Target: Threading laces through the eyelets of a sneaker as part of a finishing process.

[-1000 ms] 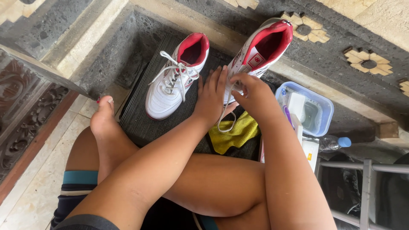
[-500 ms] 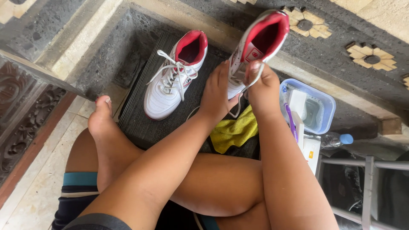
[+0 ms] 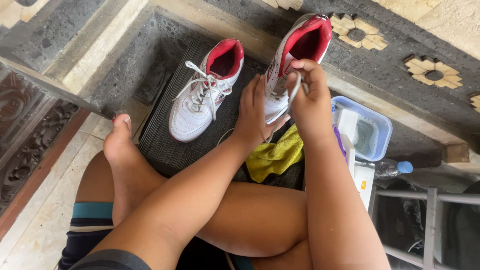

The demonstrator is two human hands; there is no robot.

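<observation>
Two white sneakers with red lining are in front of me. The left sneaker [image 3: 205, 92] lies laced on a dark mat [image 3: 165, 140]. The right sneaker [image 3: 300, 45] is tilted up, toe down. My left hand [image 3: 252, 112] presses flat against its side and steadies it. My right hand [image 3: 307, 95] pinches a white shoelace [image 3: 294, 90] and draws it out of the shoe's eyelets. A loose part of the lace trails down by my left wrist.
A yellow cloth [image 3: 275, 155] lies under the held shoe. A clear plastic tub [image 3: 367, 130] with cleaning items, a bottle [image 3: 392, 167] and a metal rack [image 3: 430, 220] stand at right. My bare foot [image 3: 122, 145] rests on the tiled floor; stone steps lie ahead.
The right sneaker has been tilted up higher. My right hand rose along it, pulling the lace outward. My left hand stayed against the shoe's side.
</observation>
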